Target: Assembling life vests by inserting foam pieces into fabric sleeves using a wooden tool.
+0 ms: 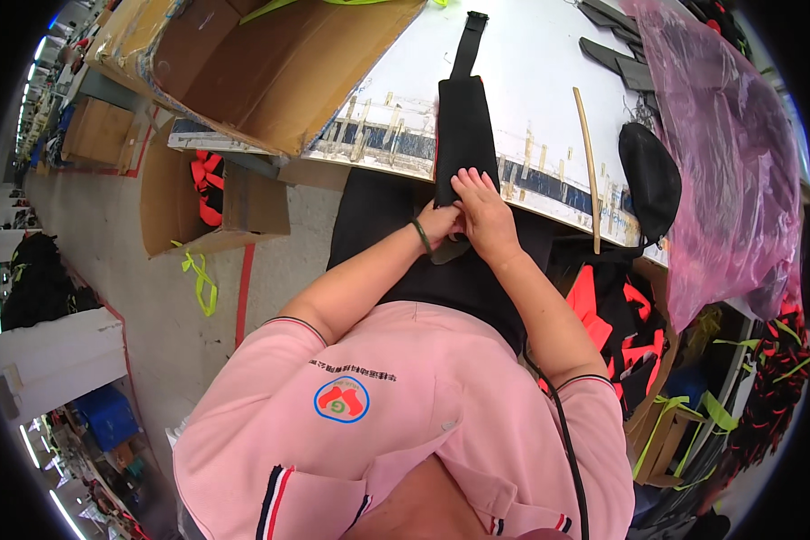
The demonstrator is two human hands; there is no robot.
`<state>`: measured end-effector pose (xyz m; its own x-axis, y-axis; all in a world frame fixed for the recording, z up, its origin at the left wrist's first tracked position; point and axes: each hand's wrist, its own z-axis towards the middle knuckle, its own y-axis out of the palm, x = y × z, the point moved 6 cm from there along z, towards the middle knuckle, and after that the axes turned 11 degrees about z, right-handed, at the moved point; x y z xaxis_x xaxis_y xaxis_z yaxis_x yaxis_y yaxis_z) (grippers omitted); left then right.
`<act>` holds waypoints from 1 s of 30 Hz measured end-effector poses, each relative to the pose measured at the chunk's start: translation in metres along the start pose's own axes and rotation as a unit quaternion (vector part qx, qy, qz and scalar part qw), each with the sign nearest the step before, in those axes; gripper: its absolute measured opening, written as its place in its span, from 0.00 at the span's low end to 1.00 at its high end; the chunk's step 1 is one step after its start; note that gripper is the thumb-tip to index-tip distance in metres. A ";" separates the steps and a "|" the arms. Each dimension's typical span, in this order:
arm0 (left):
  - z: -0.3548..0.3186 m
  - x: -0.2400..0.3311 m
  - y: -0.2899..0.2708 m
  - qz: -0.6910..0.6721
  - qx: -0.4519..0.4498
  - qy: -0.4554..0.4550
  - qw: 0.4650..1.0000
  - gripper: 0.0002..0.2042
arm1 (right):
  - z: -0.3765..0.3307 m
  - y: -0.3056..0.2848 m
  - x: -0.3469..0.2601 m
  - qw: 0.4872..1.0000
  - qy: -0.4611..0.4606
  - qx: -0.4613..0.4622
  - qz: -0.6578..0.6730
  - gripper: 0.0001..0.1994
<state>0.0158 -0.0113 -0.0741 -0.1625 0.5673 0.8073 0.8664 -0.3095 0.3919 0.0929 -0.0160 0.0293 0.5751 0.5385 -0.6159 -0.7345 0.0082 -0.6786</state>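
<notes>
A long black padded strap (465, 121) lies over the table's near edge, its narrow tab with a buckle-like end pointing away from me. My left hand (436, 226) is closed on the near end of the strap, close to my lap. My right hand (486, 214) rests against the strap's near right side, fingers stretched out and lying on top of it. The two hands touch at the thumbs. Just below them a small dark flap shows, partly hidden by the hands.
A large cardboard box (243, 72) stands at the table's left; a lower box (182, 193) holds red-and-black pieces. On the white table (544, 90) are a wooden stick (587, 162), a black rounded pouch (648, 180) and pink plastic sheeting (724, 171). Red-and-black pieces (634, 333) fill a carton at right.
</notes>
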 end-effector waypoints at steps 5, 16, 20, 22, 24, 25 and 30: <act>-0.034 0.032 -0.003 -0.127 -0.216 -0.050 0.967 0.18 | -0.004 -0.006 -0.001 1.000 0.018 -0.020 0.008 0.20; -0.014 0.020 -0.014 -0.107 -0.115 -0.135 0.978 0.18 | 0.005 -0.015 0.020 0.932 0.153 -0.103 0.313 0.20; -0.015 0.015 -0.016 -0.061 -0.040 -0.102 0.992 0.14 | 0.024 -0.018 0.003 0.993 0.069 -0.084 0.044 0.27; -0.014 0.008 -0.020 0.020 -0.037 -0.108 0.993 0.13 | 0.028 -0.004 0.011 0.990 0.059 -0.115 -0.049 0.32; -0.017 -0.001 -0.022 0.012 -0.035 -0.128 0.991 0.13 | 0.032 0.003 0.018 0.988 0.063 -0.109 -0.090 0.35; -0.016 -0.002 -0.021 0.013 -0.028 -0.118 0.992 0.13 | 0.038 0.006 0.023 0.988 0.067 -0.109 -0.087 0.35; -0.010 -0.001 -0.021 0.081 -0.007 -0.119 0.990 0.12 | 0.076 0.010 0.065 0.983 0.114 -0.062 -0.132 0.38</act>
<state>-0.0066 -0.0130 -0.0787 0.0955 0.6732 0.7332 0.8654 -0.4201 0.2731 0.0949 0.0832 0.0129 0.8153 0.3285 -0.4768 -0.5085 0.0123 -0.8610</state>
